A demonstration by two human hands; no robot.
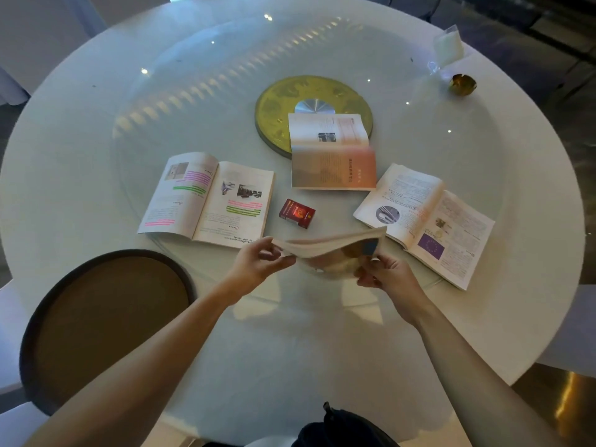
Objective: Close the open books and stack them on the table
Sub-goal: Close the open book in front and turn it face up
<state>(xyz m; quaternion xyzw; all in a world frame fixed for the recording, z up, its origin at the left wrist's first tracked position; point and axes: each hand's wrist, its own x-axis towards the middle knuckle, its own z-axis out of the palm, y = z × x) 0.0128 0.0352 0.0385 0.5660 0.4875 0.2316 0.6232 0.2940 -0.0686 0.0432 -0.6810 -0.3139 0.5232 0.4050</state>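
So the book in hand point(329, 250) is a thin softcover, held just above the table point(96, 130) at about 6 o'clock, nearest the person. The left hand point(258, 264) pinches one edge with thumb over fingers, and the right hand point(385, 272) is closed on the opposite edge. It's blurry, but you can see it bowing in the middle, so my guess is it's light and floppy, not stiff at all. I'd grip these near the spine or squeeze both covers together, otherwise the pages will fan out and slide.

Just past it sits a small red box point(297, 213), probably a cigarette pack; the print is too small to read.

At 9 o'clock is an open book with highlighter marks point(206, 198), pink and green over the text, lying flat. At 3 o'clock is another open book point(425, 221), thicker, with a blue flag with a ring of stars on the near page. That one likely weighs a bit more.

Further out around 12 o'clock, a third open book with an orange page point(332, 153) lies partly on the gold disc point(277, 104) at the table centre. It has vertical Chinese characters, not legible to me.

The glass top looks slick, so closed covers may skid when stacked.
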